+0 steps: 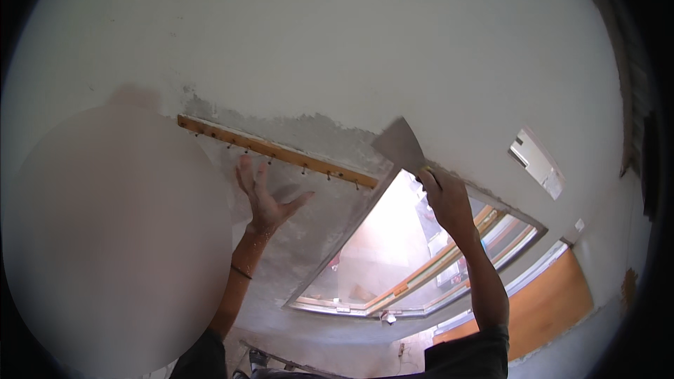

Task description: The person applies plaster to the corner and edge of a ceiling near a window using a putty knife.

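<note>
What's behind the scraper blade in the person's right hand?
Around the scraper blade, pale wall shows above, a grey patch to its left and the window frame below. Whatever lies directly behind the blade is covered.

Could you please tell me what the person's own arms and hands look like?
Both the left hand and the right hand are ungloved. Plain black fabric sleeves leave the forearms bare. A thin dark band circles the left forearm near the wrist, and small pale specks dot the skin there; no band shows on the right.
</note>
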A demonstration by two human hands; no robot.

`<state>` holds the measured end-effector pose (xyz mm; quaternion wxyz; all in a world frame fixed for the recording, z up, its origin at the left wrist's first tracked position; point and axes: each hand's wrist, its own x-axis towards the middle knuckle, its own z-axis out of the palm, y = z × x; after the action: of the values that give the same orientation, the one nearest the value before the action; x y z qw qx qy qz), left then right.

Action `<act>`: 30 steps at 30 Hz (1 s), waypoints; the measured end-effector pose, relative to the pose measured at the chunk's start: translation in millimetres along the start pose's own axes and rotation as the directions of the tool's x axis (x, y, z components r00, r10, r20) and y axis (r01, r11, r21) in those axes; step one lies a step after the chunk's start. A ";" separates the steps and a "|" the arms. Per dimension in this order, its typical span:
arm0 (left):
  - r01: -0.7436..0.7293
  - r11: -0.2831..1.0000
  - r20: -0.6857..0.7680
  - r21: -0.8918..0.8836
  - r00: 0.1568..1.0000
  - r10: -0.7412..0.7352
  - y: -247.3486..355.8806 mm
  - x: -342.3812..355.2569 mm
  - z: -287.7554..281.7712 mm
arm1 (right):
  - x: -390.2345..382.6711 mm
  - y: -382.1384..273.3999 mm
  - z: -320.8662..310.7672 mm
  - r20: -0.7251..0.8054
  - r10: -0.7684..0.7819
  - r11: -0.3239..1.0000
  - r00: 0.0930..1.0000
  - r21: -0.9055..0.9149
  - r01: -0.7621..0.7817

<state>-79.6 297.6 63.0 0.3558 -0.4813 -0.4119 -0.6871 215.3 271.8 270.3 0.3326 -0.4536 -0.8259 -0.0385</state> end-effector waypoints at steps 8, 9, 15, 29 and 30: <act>-0.261 0.959 0.066 0.107 0.965 0.255 -26.2 6.4 17.2 | 25.7 -34.4 31.3 -0.059 -0.172 0.984 0.983 -0.063 0.168; -0.272 0.956 0.067 0.110 0.962 0.266 -19.0 6.0 19.1 | 18.7 -23.8 21.6 -0.080 -0.128 0.991 0.989 -0.049 0.124; -0.337 0.932 0.150 0.129 0.936 0.318 -17.6 3.8 14.5 | 36.8 -52.8 34.7 -0.084 -0.030 0.999 0.996 -0.014 0.029; -0.352 0.924 0.125 0.148 0.934 0.336 -28.9 7.3 11.8 | 39.6 -71.6 28.9 -0.003 -0.083 0.983 0.997 -0.166 0.082; -0.364 0.919 0.129 0.151 0.929 0.347 -29.5 10.0 9.3 | 35.6 -64.4 20.6 -0.009 -0.125 0.981 0.992 -0.154 0.122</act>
<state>-105.1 317.1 67.8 0.4940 -0.5491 -0.3926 -0.5480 141.8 267.4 290.5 0.3013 -0.4254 -0.8440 -0.1265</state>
